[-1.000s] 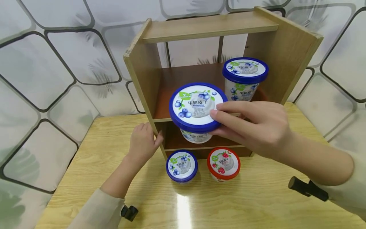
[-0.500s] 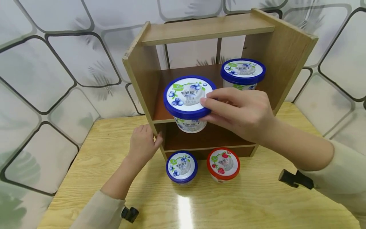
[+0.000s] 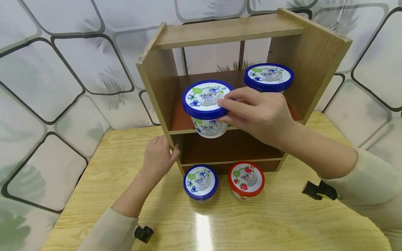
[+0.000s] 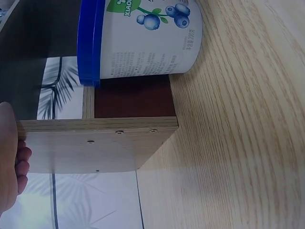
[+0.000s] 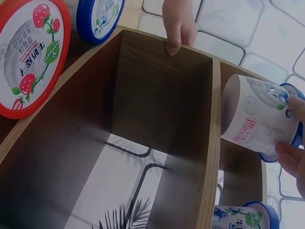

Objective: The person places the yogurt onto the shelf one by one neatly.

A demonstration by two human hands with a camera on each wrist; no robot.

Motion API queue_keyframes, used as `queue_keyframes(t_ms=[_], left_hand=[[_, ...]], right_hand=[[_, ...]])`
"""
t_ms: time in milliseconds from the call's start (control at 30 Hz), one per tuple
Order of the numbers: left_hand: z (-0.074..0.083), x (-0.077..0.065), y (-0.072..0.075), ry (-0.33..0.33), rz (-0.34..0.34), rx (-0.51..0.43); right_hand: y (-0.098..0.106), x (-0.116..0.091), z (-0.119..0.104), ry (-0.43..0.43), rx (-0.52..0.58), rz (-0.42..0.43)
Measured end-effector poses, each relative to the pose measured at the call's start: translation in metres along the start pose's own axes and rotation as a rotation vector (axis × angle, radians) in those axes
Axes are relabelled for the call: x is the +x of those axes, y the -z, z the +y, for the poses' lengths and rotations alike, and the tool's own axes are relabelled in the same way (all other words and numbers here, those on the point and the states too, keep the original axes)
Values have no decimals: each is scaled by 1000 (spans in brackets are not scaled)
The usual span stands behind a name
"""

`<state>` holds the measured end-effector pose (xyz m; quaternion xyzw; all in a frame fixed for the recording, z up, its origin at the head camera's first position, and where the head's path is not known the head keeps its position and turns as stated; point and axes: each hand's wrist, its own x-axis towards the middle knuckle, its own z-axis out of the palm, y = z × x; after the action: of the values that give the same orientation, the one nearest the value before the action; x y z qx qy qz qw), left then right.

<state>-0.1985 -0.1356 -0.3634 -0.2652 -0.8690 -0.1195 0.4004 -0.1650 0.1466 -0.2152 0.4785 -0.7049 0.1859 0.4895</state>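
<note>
My right hand (image 3: 259, 113) pinches a blue-lidded tub (image 3: 209, 128) by its lid, fingers on top and at the rim. Blueberries are printed on the tub, which hangs in front of the upper shelf board; in the right wrist view its base (image 5: 233, 102) shows beside that board's edge. My left hand (image 3: 158, 156) grips the left side panel (image 3: 157, 80) of the wooden shelf, thumb on the inner side. A second blue-lidded tub (image 3: 268, 76) stands on the upper board at the right, its body mostly hidden behind my right hand.
On the wooden table (image 3: 125, 146), before the shelf, stand a blue-lidded tub (image 3: 200, 183) and a red-lidded tub (image 3: 246, 179) with strawberries. The shelf's right side panel (image 3: 320, 66) and top board (image 3: 230, 31) frame the upper compartment. Patterned cloth (image 3: 75, 69) hangs behind.
My right hand has carried the held tub away from me, up toward the upper compartment, and slightly left. My left hand stays on the side panel.
</note>
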Motion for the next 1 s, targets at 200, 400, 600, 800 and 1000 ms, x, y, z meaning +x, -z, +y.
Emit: queue_keyframes(t_ms=[200,400,600,800,1000], left_hand=[[0,1,0,2,-9,7],[1,1,1,8,-15,5],[2,1,1,0,-11,0],[1,1,-1,-8,3,-6],[0,1,-1,-9,15,-8]], right_hand=[[-5,-3,3,-34,-5,-10],[-9,-5,4,-67,-29,-50],[-10,-5,6,-91,-74,-86],[-10,-2,8,-98,-108,-133],[-14,1,12,-111,-117,-171]])
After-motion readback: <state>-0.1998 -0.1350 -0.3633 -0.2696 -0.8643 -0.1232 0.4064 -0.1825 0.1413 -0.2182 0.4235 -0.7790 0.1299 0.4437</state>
